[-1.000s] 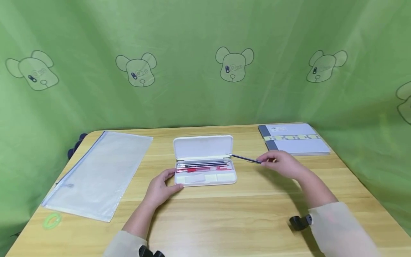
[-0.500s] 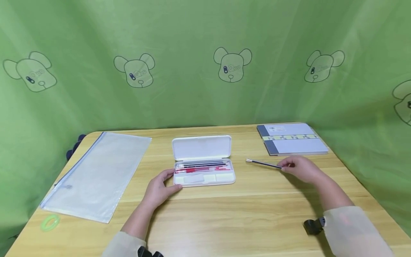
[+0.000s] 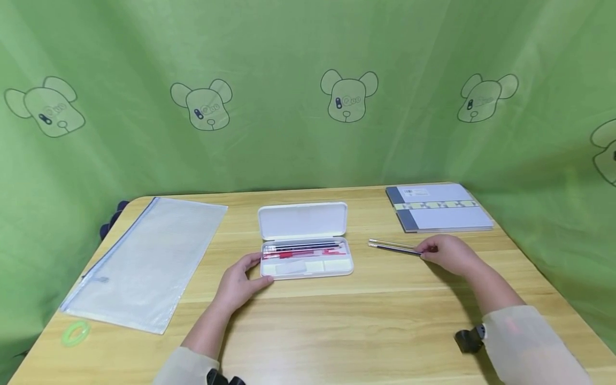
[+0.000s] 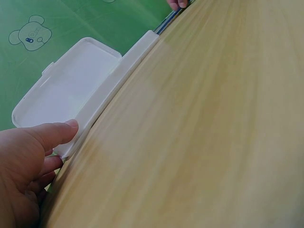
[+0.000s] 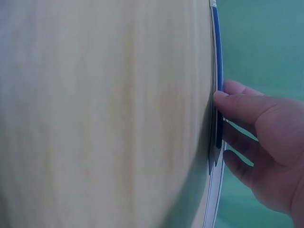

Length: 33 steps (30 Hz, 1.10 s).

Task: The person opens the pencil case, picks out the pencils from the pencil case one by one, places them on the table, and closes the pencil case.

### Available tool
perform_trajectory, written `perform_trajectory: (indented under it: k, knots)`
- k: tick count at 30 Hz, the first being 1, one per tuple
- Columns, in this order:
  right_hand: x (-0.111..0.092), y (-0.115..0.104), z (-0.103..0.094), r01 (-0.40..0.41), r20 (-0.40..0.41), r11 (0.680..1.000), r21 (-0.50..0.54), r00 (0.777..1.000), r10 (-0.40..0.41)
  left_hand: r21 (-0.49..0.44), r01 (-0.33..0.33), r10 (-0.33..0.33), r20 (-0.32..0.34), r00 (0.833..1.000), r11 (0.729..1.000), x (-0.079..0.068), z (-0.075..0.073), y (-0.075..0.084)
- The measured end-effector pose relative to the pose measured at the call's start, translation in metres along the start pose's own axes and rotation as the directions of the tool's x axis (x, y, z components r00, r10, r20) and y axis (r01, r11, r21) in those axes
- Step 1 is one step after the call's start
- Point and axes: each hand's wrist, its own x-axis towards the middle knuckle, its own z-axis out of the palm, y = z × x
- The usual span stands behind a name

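Note:
An opened white pencil case lies mid-table, lid tipped back. Inside are several dark pencils, a red pen and a whitish block like an eraser. My left hand grips the case's left end, thumb at the front edge, fingers round the side. To the right of the case, my right hand pinches a dark blue pencil low over the table. A paler pencil runs beside it into the same fingers. In the right wrist view, the thumb presses the blue pencil and sharpened tips point toward the wrist.
A clear zip pouch lies flat on the left, with a green ring near its lower corner. Banded notebooks lie at the back right. A green curtain hangs behind the wooden table.
My right hand has moved right and slightly toward me with the pencil, away from the case. A second, paler pencil now shows beside the blue one. The left hand stays on the case.

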Motion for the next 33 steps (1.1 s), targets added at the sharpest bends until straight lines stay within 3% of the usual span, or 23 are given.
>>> perform_trajectory:
  k: [17,25,33]
  knots:
    - [-0.001,0.0,0.001,-0.015,-0.027,1.0,0.013,1.0,0.015,0.006,0.01,-0.01,0.005,1.0,1.0,0.0,0.0,0.002]
    - [0.004,-0.03,0.003,0.036,-0.1,0.997,0.062,0.995,-0.029,0.01,0.007,-0.007,0.0,1.0,1.0,-0.001,-0.001,0.003]
    - [0.023,-0.067,0.018,0.1,-0.145,0.982,0.158,0.986,-0.077,0.002,0.0,0.0,-0.003,1.0,1.0,-0.001,-0.001,0.003]
